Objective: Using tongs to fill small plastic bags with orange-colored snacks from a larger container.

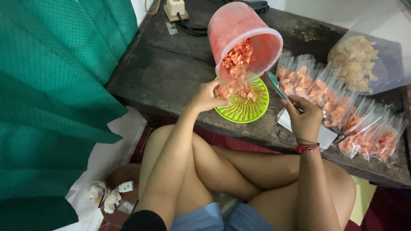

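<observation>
Orange-pink raw cracker chips [238, 64], centre top of frame, spill from a tilted translucent pink plastic bucket [244, 40] onto a lime-green round ribbed plastic dish [252, 109] sitting on the dark worn wooden desk [162, 77]. My left hand [208, 96] is at the dish's left rim, fingers curled loosely, raking chips; whether it pinches any I can't tell. My right hand [305, 117], right of centre, is closed round a thin teal-handled tool [278, 87] and presses on a white flat packet [308, 130]. What tips the bucket isn't visible. I'd judge it best to keep the tilt shallow and the left hand cupped at the rim so chips stay on the dish.

Further right: a row of filled clear plastic bags of orange chips [342, 115]. Upper right: large clear bag of pale chips [357, 64]. Left: green mesh cloth [55, 98].
</observation>
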